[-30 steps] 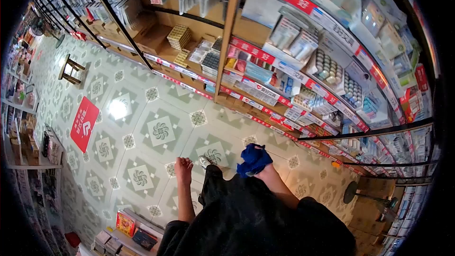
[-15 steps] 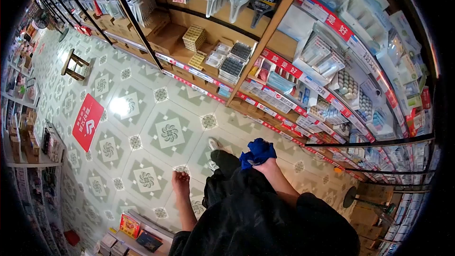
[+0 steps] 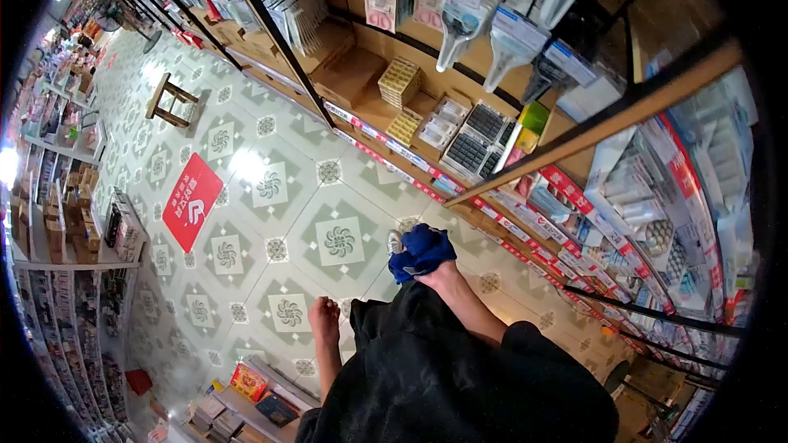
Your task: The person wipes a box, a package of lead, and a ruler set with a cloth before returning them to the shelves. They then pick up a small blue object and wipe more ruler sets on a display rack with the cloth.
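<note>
Your right hand grips a bunched blue cloth, which hides its fingers. Left of the cloth hangs your left hand; I cannot tell its spread.

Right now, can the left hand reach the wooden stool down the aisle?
Probably not. The left hand hangs by the person's side, and the wooden stool stands far off down the aisle. Nothing blocks the floor between them; it's just too far.

Wooden stool and red floor sticker on patterned tiles, stocked shelves alongside.
</note>
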Action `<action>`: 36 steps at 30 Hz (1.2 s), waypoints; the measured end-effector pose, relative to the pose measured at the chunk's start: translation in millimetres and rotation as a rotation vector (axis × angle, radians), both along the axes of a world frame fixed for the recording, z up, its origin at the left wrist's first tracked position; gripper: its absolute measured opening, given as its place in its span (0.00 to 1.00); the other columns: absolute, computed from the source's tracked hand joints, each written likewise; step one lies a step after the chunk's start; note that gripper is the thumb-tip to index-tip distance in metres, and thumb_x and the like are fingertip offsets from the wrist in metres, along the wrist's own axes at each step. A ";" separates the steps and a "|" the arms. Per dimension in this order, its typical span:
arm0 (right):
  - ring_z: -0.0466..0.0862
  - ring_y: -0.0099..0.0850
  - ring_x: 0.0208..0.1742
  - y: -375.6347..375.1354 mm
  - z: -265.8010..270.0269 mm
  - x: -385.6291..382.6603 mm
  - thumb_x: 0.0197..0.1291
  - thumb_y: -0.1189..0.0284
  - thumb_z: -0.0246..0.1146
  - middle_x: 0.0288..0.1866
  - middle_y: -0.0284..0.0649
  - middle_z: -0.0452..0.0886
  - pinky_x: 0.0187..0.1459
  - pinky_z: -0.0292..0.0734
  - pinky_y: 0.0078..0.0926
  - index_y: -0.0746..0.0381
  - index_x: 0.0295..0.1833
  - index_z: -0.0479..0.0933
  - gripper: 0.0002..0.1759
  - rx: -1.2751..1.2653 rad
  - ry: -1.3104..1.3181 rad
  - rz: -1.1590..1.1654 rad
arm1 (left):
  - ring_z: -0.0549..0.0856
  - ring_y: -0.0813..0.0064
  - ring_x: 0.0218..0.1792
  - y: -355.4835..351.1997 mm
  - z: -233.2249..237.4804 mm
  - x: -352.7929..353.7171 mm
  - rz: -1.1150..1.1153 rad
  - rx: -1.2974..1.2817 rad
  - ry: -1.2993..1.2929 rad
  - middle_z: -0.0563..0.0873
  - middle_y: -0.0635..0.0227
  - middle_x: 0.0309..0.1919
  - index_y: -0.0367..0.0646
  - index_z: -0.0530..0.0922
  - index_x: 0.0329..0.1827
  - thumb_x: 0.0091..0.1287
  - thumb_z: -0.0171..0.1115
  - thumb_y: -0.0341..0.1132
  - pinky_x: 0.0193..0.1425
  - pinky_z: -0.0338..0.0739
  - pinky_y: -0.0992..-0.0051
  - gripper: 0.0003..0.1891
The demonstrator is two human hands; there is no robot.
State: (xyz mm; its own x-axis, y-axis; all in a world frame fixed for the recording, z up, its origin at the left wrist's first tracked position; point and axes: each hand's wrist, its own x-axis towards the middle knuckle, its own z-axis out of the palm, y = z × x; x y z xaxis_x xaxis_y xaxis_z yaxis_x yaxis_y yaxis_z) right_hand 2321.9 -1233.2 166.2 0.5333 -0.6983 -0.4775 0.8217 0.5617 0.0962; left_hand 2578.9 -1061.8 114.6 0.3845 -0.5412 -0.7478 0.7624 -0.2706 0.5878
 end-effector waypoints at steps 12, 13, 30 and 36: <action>0.78 0.36 0.33 -91.1 -18.9 -4.1 0.65 0.57 0.50 0.29 0.36 0.78 0.39 0.76 0.41 0.55 0.30 0.74 0.17 0.102 0.058 -0.126 | 0.79 0.79 0.28 -161.9 36.8 20.8 -0.168 0.019 -0.101 0.78 0.71 0.25 0.47 0.71 0.29 0.65 0.62 0.30 0.35 0.72 0.77 0.08; 0.76 0.34 0.32 -98.9 -0.2 -2.5 0.63 0.59 0.51 0.26 0.35 0.75 0.36 0.73 0.42 0.54 0.27 0.71 0.16 0.205 0.190 -0.174 | 0.79 0.79 0.27 -171.1 36.9 16.2 -0.207 0.040 -0.100 0.79 0.70 0.25 0.46 0.71 0.29 0.65 0.62 0.30 0.34 0.73 0.78 0.08; 0.73 0.34 0.32 -107.4 -65.6 30.9 0.64 0.55 0.54 0.27 0.33 0.73 0.39 0.71 0.45 0.50 0.26 0.68 0.15 0.138 0.197 -0.366 | 0.82 0.75 0.32 -329.8 8.9 87.9 -0.671 -0.017 -0.072 0.80 0.69 0.28 0.44 0.75 0.32 0.65 0.61 0.33 0.35 0.74 0.77 0.06; 0.79 0.36 0.37 -130.3 -44.0 99.3 0.64 0.59 0.56 0.38 0.39 0.79 0.42 0.76 0.42 0.54 0.38 0.74 0.11 -0.056 0.026 -0.252 | 0.80 0.77 0.30 -392.0 -2.7 149.1 -0.583 -0.042 -0.047 0.80 0.71 0.28 0.46 0.73 0.30 0.64 0.61 0.30 0.34 0.72 0.78 0.06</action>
